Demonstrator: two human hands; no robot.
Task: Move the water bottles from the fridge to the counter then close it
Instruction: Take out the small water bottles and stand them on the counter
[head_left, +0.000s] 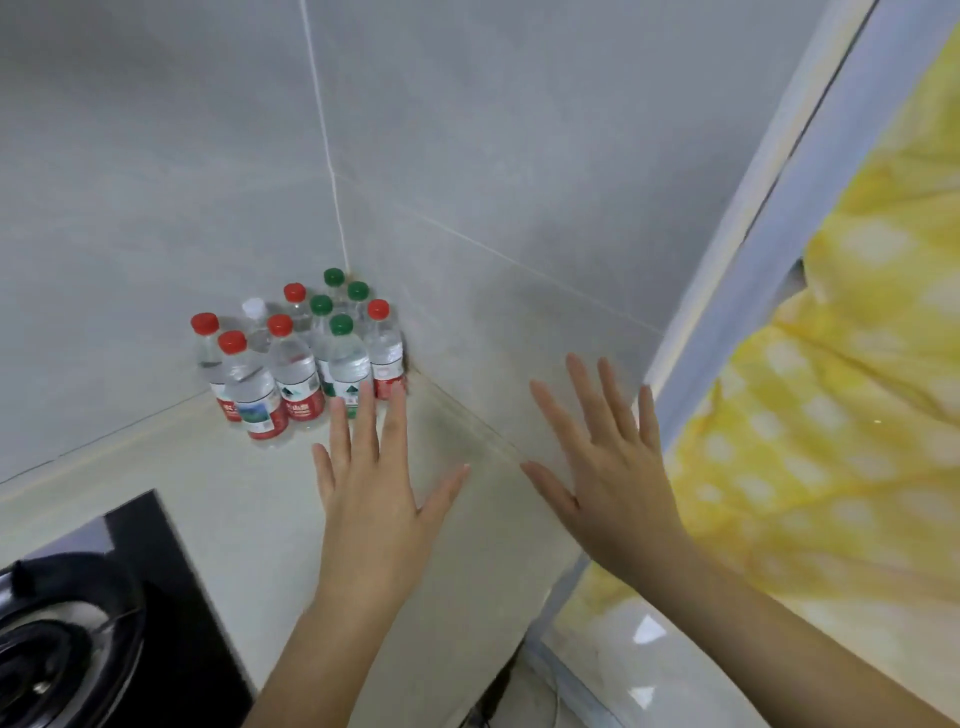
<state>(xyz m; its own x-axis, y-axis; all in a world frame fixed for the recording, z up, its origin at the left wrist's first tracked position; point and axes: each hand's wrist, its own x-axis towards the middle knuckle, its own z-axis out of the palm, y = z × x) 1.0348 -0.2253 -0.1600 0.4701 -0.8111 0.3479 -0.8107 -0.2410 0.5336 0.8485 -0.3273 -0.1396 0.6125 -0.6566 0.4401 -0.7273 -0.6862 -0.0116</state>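
Two bare forearms are showing, no sleeves reaching into view. Left hand (371, 499) is appearing nearer the gas hob (62, 644), right hand (613, 493) farther from it. Neither hand is wearing rings, gloves, or a watch; wrists are carrying no bands. Fingers (366, 415) are looking slender, with short, unpainted nails. Slight motion blur is softening the edges of both arms.
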